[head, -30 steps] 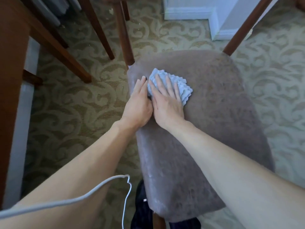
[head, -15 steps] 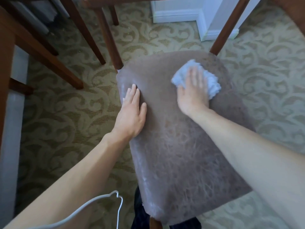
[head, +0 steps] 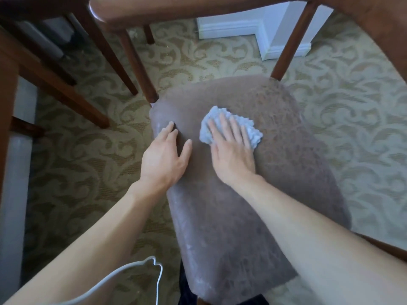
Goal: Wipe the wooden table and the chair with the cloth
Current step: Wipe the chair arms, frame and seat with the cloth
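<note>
Cloth (head: 231, 128): pale blue, ribbed, bunched. Lies on the far half of the chair seat (head: 275, 183), a little left of the seat's middle. Right hand (head: 232, 155) flat on top of it, palm down, fingers stretched and slightly spread; not a closed grasp, just pressing. Cloth shows past the fingertips and on both sides of the hand.

Left hand (head: 164, 160) open, holding nothing. Laid palm down on the seat's left edge, just beside the right hand but apart from it and from the cloth; thumb points toward the cloth, fingers run along the edge toward the far left corner.

Seat is grey-brown upholstery with brushed, streaky nap and small pale specks along its left side. Dark wooden chair back rail (head: 198, 9) curves across the top of the view, its two uprights meeting the seat's far corners.

Around it: patterned beige carpet (head: 88, 172); wooden table (head: 7, 80) edge and legs at left; white baseboard (head: 237, 29) at the far wall. White cable (head: 132, 269) loops across the left forearm near the bottom.
</note>
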The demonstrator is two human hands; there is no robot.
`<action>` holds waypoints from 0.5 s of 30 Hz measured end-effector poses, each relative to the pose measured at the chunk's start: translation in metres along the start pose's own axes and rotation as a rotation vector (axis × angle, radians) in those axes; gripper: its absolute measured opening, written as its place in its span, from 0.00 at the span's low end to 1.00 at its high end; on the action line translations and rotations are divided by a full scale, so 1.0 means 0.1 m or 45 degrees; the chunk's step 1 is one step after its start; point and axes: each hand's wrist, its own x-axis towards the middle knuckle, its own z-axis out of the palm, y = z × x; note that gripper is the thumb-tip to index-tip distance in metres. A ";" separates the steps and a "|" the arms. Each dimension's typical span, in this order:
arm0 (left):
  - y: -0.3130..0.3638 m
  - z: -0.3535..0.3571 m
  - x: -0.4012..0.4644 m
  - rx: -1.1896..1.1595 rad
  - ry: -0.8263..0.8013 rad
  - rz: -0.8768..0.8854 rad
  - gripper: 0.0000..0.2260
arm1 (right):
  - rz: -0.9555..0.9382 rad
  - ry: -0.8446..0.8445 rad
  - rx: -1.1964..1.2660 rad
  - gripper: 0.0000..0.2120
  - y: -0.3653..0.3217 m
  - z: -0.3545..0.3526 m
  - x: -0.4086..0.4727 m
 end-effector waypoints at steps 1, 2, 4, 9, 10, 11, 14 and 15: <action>0.00 0.02 -0.01 0.028 -0.020 0.005 0.29 | 0.117 0.013 -0.039 0.28 0.30 -0.07 0.06; 0.00 0.04 -0.02 0.034 -0.036 0.007 0.30 | 0.259 0.014 -0.061 0.28 0.61 -0.14 0.12; -0.01 0.08 -0.03 0.030 -0.039 0.009 0.30 | 0.544 -0.017 -0.053 0.27 1.07 -0.28 0.21; 0.03 0.10 -0.03 -0.035 -0.058 -0.015 0.28 | 0.507 0.017 -0.013 0.27 0.59 -0.13 0.24; 0.03 0.08 -0.03 -0.047 -0.070 -0.024 0.28 | 0.389 0.026 0.003 0.27 0.33 -0.07 0.20; 0.03 0.06 -0.02 -0.052 -0.087 -0.025 0.27 | 0.272 0.023 0.021 0.28 0.05 -0.01 0.15; 0.03 -0.02 -0.01 -0.054 -0.131 -0.001 0.24 | 0.036 -0.053 0.044 0.31 -0.64 0.14 -0.05; 0.02 -0.04 -0.01 -0.064 -0.134 -0.004 0.23 | 0.022 -0.081 0.047 0.33 -0.77 0.16 -0.09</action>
